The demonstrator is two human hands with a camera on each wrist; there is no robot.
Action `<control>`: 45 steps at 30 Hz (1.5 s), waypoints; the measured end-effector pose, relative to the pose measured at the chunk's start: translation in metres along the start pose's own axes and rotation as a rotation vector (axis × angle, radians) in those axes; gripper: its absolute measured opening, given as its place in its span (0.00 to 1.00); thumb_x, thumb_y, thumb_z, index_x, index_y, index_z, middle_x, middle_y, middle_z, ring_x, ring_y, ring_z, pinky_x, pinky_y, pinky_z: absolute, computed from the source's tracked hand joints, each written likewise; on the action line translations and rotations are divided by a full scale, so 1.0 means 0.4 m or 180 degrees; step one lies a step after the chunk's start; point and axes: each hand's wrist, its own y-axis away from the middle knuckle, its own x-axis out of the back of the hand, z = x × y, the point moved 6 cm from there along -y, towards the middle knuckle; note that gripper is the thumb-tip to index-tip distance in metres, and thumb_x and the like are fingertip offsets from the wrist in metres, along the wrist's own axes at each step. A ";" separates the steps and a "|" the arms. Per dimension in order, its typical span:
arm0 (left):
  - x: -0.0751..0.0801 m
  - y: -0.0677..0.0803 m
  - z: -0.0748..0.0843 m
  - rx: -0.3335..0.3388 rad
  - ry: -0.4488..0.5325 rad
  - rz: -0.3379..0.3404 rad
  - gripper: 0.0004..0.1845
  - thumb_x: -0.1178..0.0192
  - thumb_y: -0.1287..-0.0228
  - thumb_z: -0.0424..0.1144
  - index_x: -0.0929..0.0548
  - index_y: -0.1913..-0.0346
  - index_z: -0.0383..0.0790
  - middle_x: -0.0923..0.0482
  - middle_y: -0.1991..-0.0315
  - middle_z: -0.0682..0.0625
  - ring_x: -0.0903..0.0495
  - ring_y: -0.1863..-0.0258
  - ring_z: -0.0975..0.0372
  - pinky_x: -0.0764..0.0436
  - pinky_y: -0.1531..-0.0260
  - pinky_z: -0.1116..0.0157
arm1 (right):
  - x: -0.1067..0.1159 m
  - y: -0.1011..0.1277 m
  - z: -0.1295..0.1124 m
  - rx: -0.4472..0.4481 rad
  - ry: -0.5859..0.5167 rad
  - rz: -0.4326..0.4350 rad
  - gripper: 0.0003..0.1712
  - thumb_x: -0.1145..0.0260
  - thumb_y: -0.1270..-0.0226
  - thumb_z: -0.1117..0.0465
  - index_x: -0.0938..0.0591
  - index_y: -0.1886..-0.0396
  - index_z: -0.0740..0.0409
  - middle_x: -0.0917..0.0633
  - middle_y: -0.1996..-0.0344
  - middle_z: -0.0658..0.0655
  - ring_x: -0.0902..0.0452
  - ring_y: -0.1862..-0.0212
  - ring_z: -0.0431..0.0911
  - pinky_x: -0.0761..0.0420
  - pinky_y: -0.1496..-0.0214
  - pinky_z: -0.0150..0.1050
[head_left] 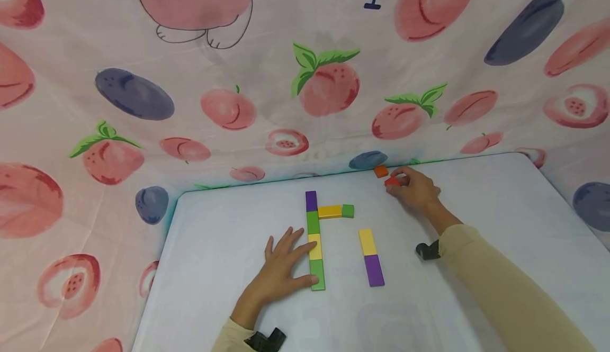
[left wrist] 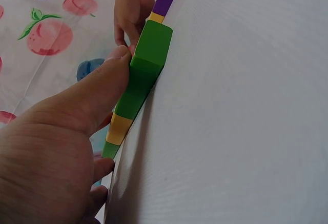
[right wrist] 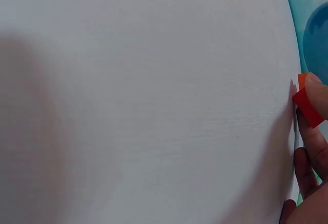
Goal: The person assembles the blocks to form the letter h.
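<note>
My right hand (head_left: 416, 189) pinches a small red block (head_left: 392, 181) near the table's far edge; in the right wrist view the red block (right wrist: 309, 108) shows by the thumb. Just beyond it lies an orange block (head_left: 380, 171). With fingers spread, my left hand (head_left: 278, 272) touches a column of blocks: its thumb is on the lower green block (head_left: 319, 282) and a fingertip on the yellow block (head_left: 315, 253). Farther up that column are another green block (head_left: 313, 223) and a purple block (head_left: 311, 201). A longer yellow block (head_left: 330, 212) juts right, ending in a small green block (head_left: 348, 211).
Between the hands, a separate yellow block (head_left: 367, 242) and purple block (head_left: 374, 271) lie end to end on the white table (head_left: 229, 235). Cloth printed with fruit (head_left: 329, 90) rises behind the table's far edge.
</note>
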 end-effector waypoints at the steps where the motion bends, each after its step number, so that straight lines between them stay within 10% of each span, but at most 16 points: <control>1: 0.000 0.001 -0.001 0.0003 -0.0001 0.0003 0.40 0.34 0.40 0.67 0.29 0.26 0.61 0.48 0.17 0.51 0.59 0.16 0.52 0.68 0.25 0.35 | -0.002 0.003 -0.002 0.0030 -0.0019 -0.0012 0.21 0.30 0.30 0.50 0.22 0.42 0.51 0.14 0.48 0.65 0.25 0.41 0.63 0.43 0.42 0.68; 10: 0.000 0.005 -0.007 0.0017 0.0039 0.0029 0.40 0.34 0.40 0.67 0.29 0.26 0.61 0.47 0.17 0.51 0.58 0.16 0.52 0.68 0.26 0.34 | -0.023 0.035 -0.030 0.0372 -0.0336 0.0047 0.18 0.29 0.31 0.54 0.16 0.43 0.52 0.12 0.51 0.61 0.18 0.47 0.57 0.20 0.43 0.56; 26: -0.007 0.004 -0.012 -0.0005 -0.0016 0.0018 0.40 0.35 0.40 0.68 0.30 0.25 0.62 0.48 0.17 0.52 0.59 0.16 0.52 0.68 0.25 0.34 | -0.071 0.099 -0.067 0.0452 -0.0391 -0.0452 0.18 0.31 0.30 0.58 0.14 0.42 0.54 0.10 0.53 0.59 0.16 0.51 0.52 0.18 0.52 0.37; 45: -0.009 0.000 -0.011 -0.0034 -0.0010 0.0024 0.40 0.35 0.40 0.68 0.30 0.25 0.62 0.48 0.17 0.51 0.59 0.16 0.52 0.68 0.25 0.35 | -0.118 0.128 -0.105 0.0454 -0.0460 -0.0702 0.16 0.27 0.33 0.55 0.13 0.47 0.53 0.10 0.58 0.52 0.16 0.53 0.47 0.16 0.52 0.38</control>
